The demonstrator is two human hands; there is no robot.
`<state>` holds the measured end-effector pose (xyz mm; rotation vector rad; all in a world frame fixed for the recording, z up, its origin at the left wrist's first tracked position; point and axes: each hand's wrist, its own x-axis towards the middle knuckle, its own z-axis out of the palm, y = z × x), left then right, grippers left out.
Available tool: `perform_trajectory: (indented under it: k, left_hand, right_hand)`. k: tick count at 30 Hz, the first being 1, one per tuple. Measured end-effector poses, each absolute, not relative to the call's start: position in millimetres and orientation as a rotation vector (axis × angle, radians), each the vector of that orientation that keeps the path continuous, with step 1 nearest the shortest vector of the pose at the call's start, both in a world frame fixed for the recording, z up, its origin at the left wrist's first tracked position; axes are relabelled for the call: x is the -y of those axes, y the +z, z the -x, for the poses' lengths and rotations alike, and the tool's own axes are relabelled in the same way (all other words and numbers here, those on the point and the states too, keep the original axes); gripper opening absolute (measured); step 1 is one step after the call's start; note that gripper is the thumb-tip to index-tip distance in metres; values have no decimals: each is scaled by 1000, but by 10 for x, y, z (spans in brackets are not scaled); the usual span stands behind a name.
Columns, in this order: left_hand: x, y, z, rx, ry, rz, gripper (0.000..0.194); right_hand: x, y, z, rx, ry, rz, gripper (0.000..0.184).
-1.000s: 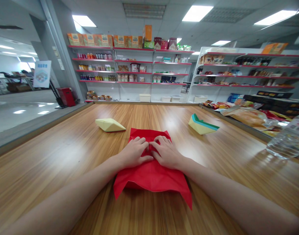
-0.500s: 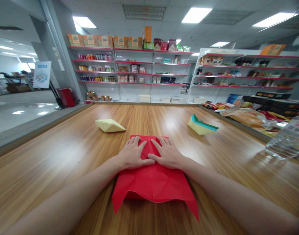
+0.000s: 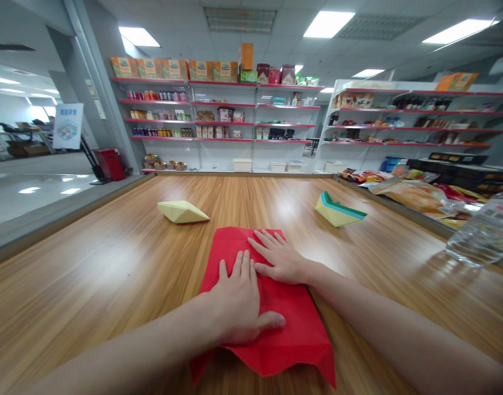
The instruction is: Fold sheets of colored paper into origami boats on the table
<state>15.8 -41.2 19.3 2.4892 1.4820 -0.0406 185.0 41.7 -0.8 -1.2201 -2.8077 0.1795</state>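
A creased sheet of red paper (image 3: 292, 312) lies on the wooden table before me, its near edge curling up with two pointed corners. My left hand (image 3: 238, 302) rests flat on the sheet's left and middle part, fingers stretched forward and thumb out to the right. Farther up, my right hand (image 3: 280, 258) presses on the upper right of the paper with its fingers spread. Beyond the sheet, to the left, sits a pale yellow folded paper piece (image 3: 183, 212). To the right stands a yellow, blue and green paper boat (image 3: 339, 211).
A clear plastic bottle (image 3: 484, 230) stands at the table's right side. Bagged snacks (image 3: 419, 197) and dark boxes (image 3: 465, 173) lie past the right edge. Shelves of goods (image 3: 222, 120) line the back, and a sign (image 3: 68, 126) stands at the left.
My left hand has slid back toward me over the red paper, uncovering its upper left. The right hand stays near the top with fingers flatter. The near edge of the paper has shifted slightly closer.
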Motion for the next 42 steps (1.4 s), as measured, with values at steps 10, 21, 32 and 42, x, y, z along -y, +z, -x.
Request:
perform_trajectory:
  k: [10,21,32,42]
  left_hand:
    - [294,-85,-268,-1570,275,-2561,105]
    - [-326,-171,146,-1837,268,-2529,60]
    - [-215,-141,103,-1875,341,-2553,56]
    - [-58,-77,55,-1677,237,-2529,85]
  right_hand:
    - [-469,-132,-1776,2485,34,1430,48]
    - [-392,-14,-1829,2745,296,1145,81]
    - [-311,72,-1793,2903,312,1071,95]
    - [-380,5,-1765,2543,-145,1450,51]
